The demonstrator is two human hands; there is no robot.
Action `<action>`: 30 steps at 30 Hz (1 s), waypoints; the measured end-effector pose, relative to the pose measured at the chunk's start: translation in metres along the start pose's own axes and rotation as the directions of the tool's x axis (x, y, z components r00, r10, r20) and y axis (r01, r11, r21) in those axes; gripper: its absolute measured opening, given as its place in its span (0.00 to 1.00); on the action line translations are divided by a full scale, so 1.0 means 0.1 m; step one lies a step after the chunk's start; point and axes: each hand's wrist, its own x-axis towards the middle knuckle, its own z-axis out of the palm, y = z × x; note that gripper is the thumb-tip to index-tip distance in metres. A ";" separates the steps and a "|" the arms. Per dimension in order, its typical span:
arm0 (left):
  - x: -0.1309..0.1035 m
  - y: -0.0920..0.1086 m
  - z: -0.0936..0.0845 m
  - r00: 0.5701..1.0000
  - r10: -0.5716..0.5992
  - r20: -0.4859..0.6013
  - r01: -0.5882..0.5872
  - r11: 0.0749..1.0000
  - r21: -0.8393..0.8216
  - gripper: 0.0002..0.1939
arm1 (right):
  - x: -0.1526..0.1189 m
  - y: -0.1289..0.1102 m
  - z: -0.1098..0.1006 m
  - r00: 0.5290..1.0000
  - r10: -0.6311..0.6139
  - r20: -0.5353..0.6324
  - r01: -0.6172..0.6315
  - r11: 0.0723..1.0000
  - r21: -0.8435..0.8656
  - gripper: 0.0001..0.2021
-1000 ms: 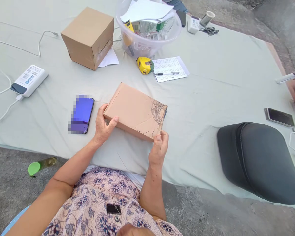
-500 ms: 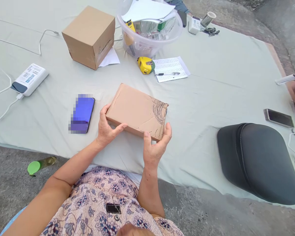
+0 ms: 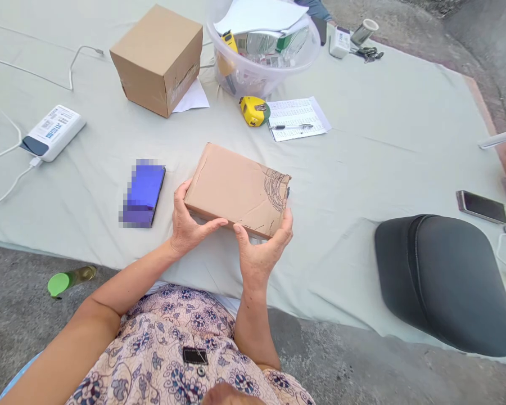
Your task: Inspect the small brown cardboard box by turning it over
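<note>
A flat brown cardboard box (image 3: pixel 234 185) with black scribbles at its right end lies in front of me at a slant. My left hand (image 3: pixel 188 222) grips its left end, thumb stretched along the near side. Around the right near corner is my right hand (image 3: pixel 263 244), its thumb against the near side and its fingers at the right end. The box's right end looks worn, and something dark shows there. Some fingertips are hidden by the box. Left of it lies a phone (image 3: pixel 145 194) with a blue, pixelated screen.
Behind stand a larger cardboard box (image 3: pixel 156 59) and a clear plastic tub (image 3: pixel 265 73) of bottles and papers. A yellow tape measure (image 3: pixel 254 111) lies beside a printed sheet (image 3: pixel 299 115) with a pen. At right sits a black padded seat (image 3: pixel 447 281); at left, a white power bank (image 3: pixel 53 135).
My right thumb has slid left along the box's near side, and my right hand has closed in on the corner. The box has barely moved; the view has shifted slightly.
</note>
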 end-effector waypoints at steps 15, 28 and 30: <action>0.17 0.03 -0.10 0.980 0.194 -0.051 -0.198 0.976 -0.096 0.41 | -0.01 0.05 -0.02 0.990 0.122 0.069 -0.136 0.962 0.238 0.39; 0.33 -0.04 -0.18 0.884 0.467 0.009 -0.465 0.882 -0.069 0.35 | -0.03 0.28 -0.10 0.988 0.147 0.054 -0.155 0.877 0.456 0.54; 0.34 -0.03 -0.18 0.892 0.452 -0.017 -0.452 0.888 -0.084 0.33 | -0.04 0.28 -0.08 0.987 0.148 0.057 -0.159 0.894 0.420 0.56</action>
